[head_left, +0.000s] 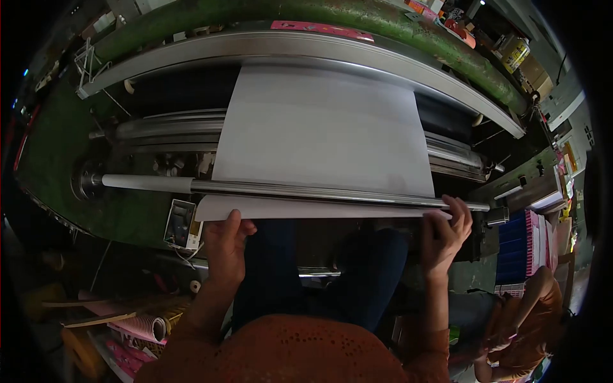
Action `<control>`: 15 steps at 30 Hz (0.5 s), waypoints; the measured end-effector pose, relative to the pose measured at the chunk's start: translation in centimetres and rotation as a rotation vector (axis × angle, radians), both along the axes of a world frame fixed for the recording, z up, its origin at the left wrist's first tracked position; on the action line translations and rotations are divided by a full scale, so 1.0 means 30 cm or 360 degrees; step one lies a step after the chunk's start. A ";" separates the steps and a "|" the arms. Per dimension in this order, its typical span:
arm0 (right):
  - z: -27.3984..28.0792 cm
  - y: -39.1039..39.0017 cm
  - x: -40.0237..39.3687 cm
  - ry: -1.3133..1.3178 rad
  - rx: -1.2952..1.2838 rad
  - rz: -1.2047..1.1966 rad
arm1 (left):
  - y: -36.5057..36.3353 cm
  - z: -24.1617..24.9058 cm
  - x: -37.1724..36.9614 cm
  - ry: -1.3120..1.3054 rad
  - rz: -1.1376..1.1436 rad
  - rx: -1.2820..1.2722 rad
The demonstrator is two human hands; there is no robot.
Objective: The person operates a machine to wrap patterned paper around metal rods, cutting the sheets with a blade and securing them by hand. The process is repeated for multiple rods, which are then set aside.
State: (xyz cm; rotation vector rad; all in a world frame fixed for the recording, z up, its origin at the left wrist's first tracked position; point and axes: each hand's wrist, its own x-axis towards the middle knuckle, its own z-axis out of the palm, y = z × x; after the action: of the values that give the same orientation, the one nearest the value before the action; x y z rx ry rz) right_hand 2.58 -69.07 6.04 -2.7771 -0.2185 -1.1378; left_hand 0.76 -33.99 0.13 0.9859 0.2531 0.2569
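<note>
Legs: dark trousers (271, 268) in the lower middle of the frame, between the two forearms and below the paper
Left hand: left of centre, fingers curled, thumb lapped over the near edge of the white sheet (319, 134) just inside its left corner; the left hand (225, 252) seems to hold that edge in a narrow pinch, though the fingertips behind are hidden
Right hand: right of centre; the right hand (445, 239) is closed on the sheet's right corner between thumb and fingers, other fingers raised
Near edge of sheet: spans left to right between the hands, almost level and fairly straight, its long axis about parallel to the metal bar (319, 193)
Bar: just above that edge in the frame, crossing in front of the sheet and sloping slightly down to the right; a white tube (147, 183) covers its left part
Nearer hand: the right, its raised fingers beside the bar; the left sits lower, apart from it
Open box: small box (192, 244) with dark contents, just left of the left hand
Body of sheet: beyond the bar, filling the centre and narrowing upward to the silver beam (332, 46)
Farthest: green pipe (306, 11) along the top of the frame
</note>
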 end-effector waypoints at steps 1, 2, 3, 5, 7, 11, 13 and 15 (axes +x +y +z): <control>0.054 0.011 0.034 0.0036 -0.0004 0.0007 | -0.007 0.018 -0.004 -0.0050 -0.0004 -0.0011; 0.086 0.019 0.074 0.0071 -0.0008 0.0011 | -0.013 0.025 -0.006 -0.0041 0.0002 -0.0007; 0.096 0.017 0.119 0.0078 -0.0005 0.0017 | -0.021 0.031 -0.008 -0.0287 -0.0001 0.0621; 0.115 -0.005 0.202 0.0279 -0.0028 0.0107 | -0.056 0.038 0.010 -0.0520 -0.0002 0.1253; 0.092 -0.027 0.272 0.0365 0.0003 0.0139 | -0.116 0.043 0.093 -0.1120 0.0162 0.2540; 0.024 -0.018 0.304 0.0456 -0.0030 0.0087 | -0.182 -0.054 0.205 -0.1229 0.0180 0.2782; -0.015 0.024 0.277 0.0267 -0.0032 0.0028 | -0.193 -0.073 0.234 -0.1298 0.0371 0.2891; -0.073 0.099 0.227 0.0051 -0.0023 0.0120 | -0.196 -0.078 0.250 -0.1310 0.0401 0.2921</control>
State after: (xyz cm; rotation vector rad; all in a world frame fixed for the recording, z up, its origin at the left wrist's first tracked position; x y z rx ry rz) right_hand 9.38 -66.11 3.86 -2.7717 -0.3260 -1.0779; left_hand 8.27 -39.86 -2.21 2.5029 -0.8126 1.1986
